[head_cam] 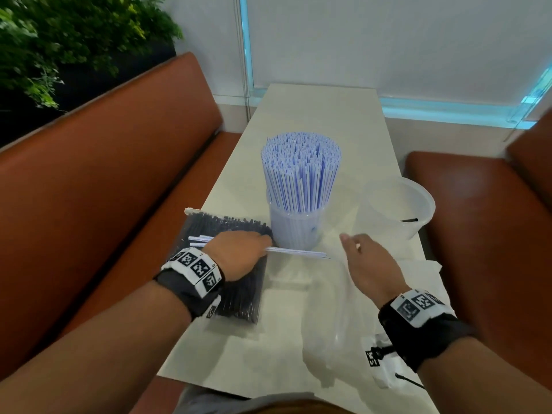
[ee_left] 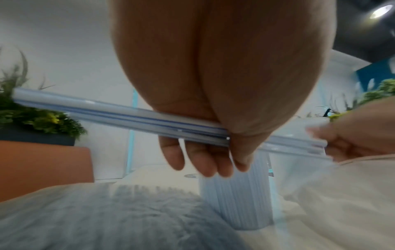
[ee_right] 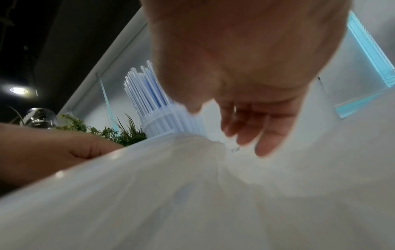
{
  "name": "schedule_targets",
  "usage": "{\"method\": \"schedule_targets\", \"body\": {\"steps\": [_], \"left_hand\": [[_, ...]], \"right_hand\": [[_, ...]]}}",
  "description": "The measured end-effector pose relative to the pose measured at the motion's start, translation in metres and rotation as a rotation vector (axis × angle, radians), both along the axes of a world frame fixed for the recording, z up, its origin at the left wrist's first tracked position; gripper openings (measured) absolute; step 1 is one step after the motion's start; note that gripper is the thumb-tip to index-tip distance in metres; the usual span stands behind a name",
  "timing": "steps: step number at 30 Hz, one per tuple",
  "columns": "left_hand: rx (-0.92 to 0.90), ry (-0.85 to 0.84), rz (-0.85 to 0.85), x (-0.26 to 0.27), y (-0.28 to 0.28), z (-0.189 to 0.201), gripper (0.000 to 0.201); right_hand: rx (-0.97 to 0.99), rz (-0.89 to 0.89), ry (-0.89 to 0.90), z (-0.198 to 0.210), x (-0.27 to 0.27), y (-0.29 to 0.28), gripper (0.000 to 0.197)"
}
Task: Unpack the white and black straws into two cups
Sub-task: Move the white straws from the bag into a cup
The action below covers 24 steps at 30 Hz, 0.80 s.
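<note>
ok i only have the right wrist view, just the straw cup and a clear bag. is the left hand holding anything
Observer: Yes, the left hand grips a few white straws, held crosswise near the full cup.
Operator: and the black ones, unpacked
Observer: No, the black straws lie in their wrapper on the table, under the left wrist.
Operator: is there a second cup
Observer: Yes, a clear cup stands to the right of the full cup; a short dark piece in it may be a straw.
</note>
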<state>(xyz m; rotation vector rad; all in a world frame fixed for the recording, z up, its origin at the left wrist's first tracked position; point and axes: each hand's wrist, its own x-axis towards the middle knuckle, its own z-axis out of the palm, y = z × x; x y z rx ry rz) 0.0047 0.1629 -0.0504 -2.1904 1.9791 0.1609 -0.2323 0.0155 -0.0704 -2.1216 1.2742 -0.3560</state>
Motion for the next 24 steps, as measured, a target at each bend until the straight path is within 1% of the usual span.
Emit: {"method": "schedule_targets", "body": {"steps": [1,2,3,4,5,6,8,9,11,12,13,14,16,17,19,20,21,22,24], "left_hand": [[-0.022,0.011,-0.005,0.002,0.002,-0.002,0.015],[-0.044,0.017,-0.005,-0.001,0.002,-0.002,0.009],[-0.081,0.03,-0.026,-0.006,0.001,-0.004,0.002],[-0.122,0.054,-0.036,-0.013,-0.002,-0.005,0.007],[-0.163,0.099,-0.053,-0.021,-0.005,-0.008,0.013],[-0.195,0.135,-0.058,-0.032,-0.01,-0.008,0.016],[-0.267,0.174,-0.092,-0.051,-0.02,-0.006,0.018],[-0.3,0.192,-0.098,-0.057,-0.025,-0.005,0.019],[-0.343,0.269,-0.05,-0.061,-0.031,0.004,0.025],[-0.375,0.366,0.0,-0.061,-0.033,0.01,0.029],[-0.423,0.523,0.052,-0.062,-0.034,0.016,0.034],[-0.5,0.731,0.105,-0.064,-0.036,0.025,0.04],[-0.72,1.194,0.202,-0.072,-0.04,0.048,0.052],[-0.825,1.388,0.239,-0.078,-0.044,0.059,0.057],[-0.981,1.696,0.226,-0.087,-0.055,0.08,0.058],[-1.034,1.817,0.211,-0.091,-0.06,0.087,0.057],[-1.069,1.896,0.215,-0.094,-0.066,0.091,0.056],[-1.086,1.921,0.234,-0.096,-0.07,0.092,0.055],[-1.093,1.905,0.277,-0.1,-0.076,0.091,0.054]], "right_hand": [[-0.028,-0.044,-0.192,0.006,0.003,0.001,0.048],[0.004,-0.077,-0.378,0.011,0.008,0.002,0.047],[0.087,-0.1,-0.531,0.015,0.014,0.004,0.045],[0.193,-0.112,-0.631,0.019,0.02,0.007,0.042],[0.284,-0.107,-0.683,0.02,0.026,0.01,0.042],[0.343,-0.089,-0.692,0.021,0.03,0.013,0.043],[0.404,-0.05,-0.702,0.02,0.035,0.018,0.047],[0.435,-0.06,-0.742,0.022,0.034,0.018,0.05],[0.527,-0.142,-0.867,0.026,0.029,0.011,0.055],[0.585,-0.192,-0.927,0.028,0.025,0.007,0.057],[0.645,-0.23,-0.968,0.029,0.022,0.004,0.059],[0.696,-0.251,-0.978,0.029,0.02,0.002,0.06],[0.796,-0.253,-0.935,0.028,0.021,0.003,0.063],[0.852,-0.243,-0.911,0.028,0.023,0.006,0.066],[0.964,-0.22,-0.912,0.03,0.028,0.01,0.071],[1.005,-0.204,-0.937,0.032,0.03,0.013,0.075],[1.048,-0.174,-0.969,0.034,0.033,0.015,0.078],[1.087,-0.129,-0.992,0.036,0.035,0.016,0.082],[1.135,-0.046,-1.013,0.039,0.036,0.018,0.084]]}}
